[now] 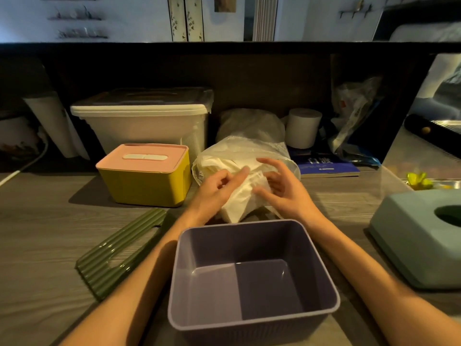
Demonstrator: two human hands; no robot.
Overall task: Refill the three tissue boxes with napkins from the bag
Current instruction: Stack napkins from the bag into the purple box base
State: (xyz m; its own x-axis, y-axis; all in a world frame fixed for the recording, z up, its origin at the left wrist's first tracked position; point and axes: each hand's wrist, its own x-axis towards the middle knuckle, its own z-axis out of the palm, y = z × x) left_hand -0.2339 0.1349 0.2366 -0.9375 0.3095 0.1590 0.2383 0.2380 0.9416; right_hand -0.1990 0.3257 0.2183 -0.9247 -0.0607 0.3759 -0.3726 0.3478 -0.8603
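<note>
Item: stack of white paper napkins (245, 196), partly drawn out of a crinkled clear plastic bag (249, 156) lying on the grey wood-grain counter (45, 233), just behind an open, empty purple rectangular plastic box (252, 275). Left hand (217, 189): fingers curled, index extended along the top of the stack, touching it; whether it truly pinches a sheet cannot be told. Right hand (284, 186): fingers spread and lightly bent, cupped at the stack's right side, apparently steadying rather than gripping. Adjacent: ribbed olive-green lid (119, 253) lying flat to the left of the purple box; yellow box with pink slotted lid (146, 174), closed, left of the bag; pale teal box with oval opening (419, 236) at far right. Behind: white lidded storage bin (142, 121), roll of white paper (303, 128), blue book (324, 166). Risks, judged: with so loose a hold the stack may fan apart or skew on lifting; the bag film may cling and drag along; soft sheets could catch the box rim and crumple.
</note>
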